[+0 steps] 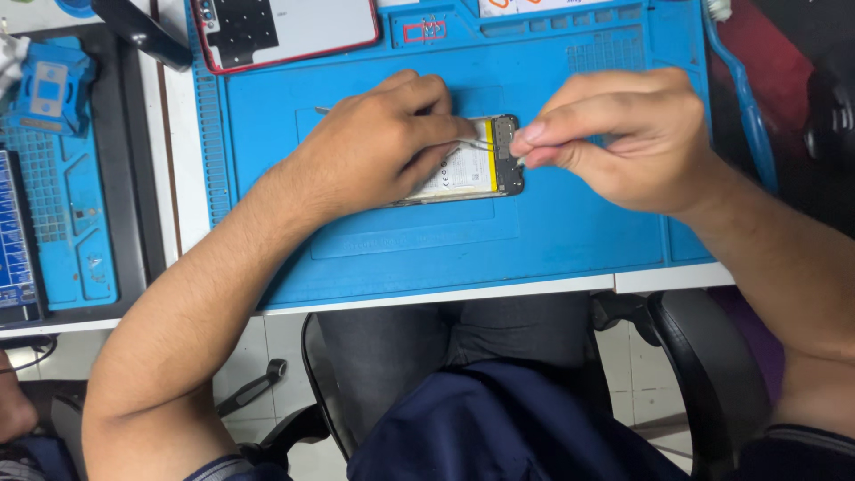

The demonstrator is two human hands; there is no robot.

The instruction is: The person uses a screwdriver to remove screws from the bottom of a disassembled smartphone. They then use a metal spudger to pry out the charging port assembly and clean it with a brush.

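Opened phone (472, 165) pinned mid-mat (570, 232).
Left hand (374, 147) grips tweezers (476, 142) over it; right hand (623, 134) pinches narrow at its end. Likely light, fragile: hold edges.

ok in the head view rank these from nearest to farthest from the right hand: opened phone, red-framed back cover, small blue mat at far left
1. Opened phone, touching the right hand's fingertips at mat centre.
2. Red-framed back cover, at the top edge, left of centre.
3. Small blue mat, at the far left on the side bench.
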